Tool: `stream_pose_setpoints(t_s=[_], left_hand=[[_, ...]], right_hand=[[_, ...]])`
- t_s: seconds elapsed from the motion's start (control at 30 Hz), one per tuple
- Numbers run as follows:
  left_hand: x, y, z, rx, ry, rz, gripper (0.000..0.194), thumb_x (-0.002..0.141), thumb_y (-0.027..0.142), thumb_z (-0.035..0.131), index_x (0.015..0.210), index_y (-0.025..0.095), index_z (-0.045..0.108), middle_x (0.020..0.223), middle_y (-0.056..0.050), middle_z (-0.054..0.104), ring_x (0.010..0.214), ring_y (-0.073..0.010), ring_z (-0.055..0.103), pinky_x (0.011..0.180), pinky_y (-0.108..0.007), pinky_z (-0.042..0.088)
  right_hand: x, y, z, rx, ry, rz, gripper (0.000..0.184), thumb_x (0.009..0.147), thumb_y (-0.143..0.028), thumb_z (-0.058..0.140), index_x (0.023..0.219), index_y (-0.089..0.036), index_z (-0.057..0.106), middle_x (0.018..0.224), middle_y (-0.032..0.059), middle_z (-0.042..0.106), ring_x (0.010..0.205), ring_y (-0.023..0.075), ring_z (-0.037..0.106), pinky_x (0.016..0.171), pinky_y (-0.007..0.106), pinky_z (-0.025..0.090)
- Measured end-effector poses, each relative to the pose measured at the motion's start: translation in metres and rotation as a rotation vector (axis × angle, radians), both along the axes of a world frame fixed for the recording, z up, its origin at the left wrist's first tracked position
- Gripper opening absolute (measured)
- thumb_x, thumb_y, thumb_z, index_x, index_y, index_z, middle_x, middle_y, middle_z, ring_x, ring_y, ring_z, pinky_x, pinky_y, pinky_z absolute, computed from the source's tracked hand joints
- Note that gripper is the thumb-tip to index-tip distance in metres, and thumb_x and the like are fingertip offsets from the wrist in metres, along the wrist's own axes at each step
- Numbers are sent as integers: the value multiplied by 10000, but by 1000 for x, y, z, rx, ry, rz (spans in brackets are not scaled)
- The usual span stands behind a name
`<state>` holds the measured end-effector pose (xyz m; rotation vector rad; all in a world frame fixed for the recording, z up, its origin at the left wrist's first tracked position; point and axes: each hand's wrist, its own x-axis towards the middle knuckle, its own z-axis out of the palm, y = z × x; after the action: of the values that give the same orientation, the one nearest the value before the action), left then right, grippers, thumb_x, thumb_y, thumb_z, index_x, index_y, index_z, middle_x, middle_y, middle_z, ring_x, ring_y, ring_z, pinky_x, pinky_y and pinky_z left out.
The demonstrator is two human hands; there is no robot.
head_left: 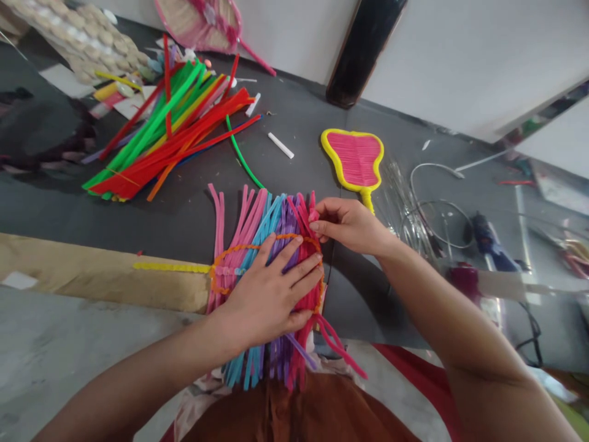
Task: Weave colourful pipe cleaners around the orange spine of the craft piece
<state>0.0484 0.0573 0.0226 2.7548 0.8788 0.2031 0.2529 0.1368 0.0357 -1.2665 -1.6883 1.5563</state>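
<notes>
Side-by-side pink, blue, purple and magenta strips [281,224] across an orange loop [237,248] at the table's edge [359,326]

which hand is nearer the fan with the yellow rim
Right. The right hand is just below the yellow-rimmed fan in the picture, pinching pink strips; the left hand is farther off, spread over coloured strips.

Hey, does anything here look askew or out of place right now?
Slightly. Below the left hand, a few pink strands splay off to the right, while most strips beside them run fairly straight. Farther up, one green stem curves away from the straighter pile.
</notes>
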Motion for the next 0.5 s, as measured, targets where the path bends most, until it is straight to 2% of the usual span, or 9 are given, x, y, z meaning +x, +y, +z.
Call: stream_pose_setpoints(t_s=[0.17,0.27,0.33,0.4,0.5], left_hand=[[-1,0,-1,-2,17,-6,577,932,564,407,1414,252,461,1505,0,432,1427,-364,246,1161,-613,36],[-2,-1,-4,-9,20,-10,659,912,658,358,1437,265,422,1518,-5,413,1442,-357,215,1152,-627,77],[-3,-1,-5,-15,6,-16,733,885,722,315,1448,260,401,1515,-18,418,1449,-350,201,1148,-633,94],[-4,-2,-6,-24,-14,-13,758,879,738,293,1454,253,391,1510,-24,426,1451,-345,199,1151,-629,87],[-5,-3,-8,-36,-46,-5,755,880,726,318,1450,236,397,1505,-46,430,1443,-351,218,1152,-625,78]], right_hand=[[-3,1,-6,13,-99,-53,119,789,-281,634,761,-189,564,622,-37,576,551,106,552,548,257,480],[0,-2,-8,98,-239,-96,94,785,-275,626,808,-191,589,682,-20,607,574,118,564,555,267,491],[1,-4,-6,244,-346,-152,165,782,-260,633,932,-192,615,814,18,653,657,142,603,605,291,517],[-3,-6,1,465,-446,-193,272,797,-242,629,1064,-192,614,985,75,665,811,192,636,704,348,542],[-18,-12,17,798,-478,-135,253,864,-192,547,1102,-206,629,1114,118,651,1049,259,606,908,460,504]])
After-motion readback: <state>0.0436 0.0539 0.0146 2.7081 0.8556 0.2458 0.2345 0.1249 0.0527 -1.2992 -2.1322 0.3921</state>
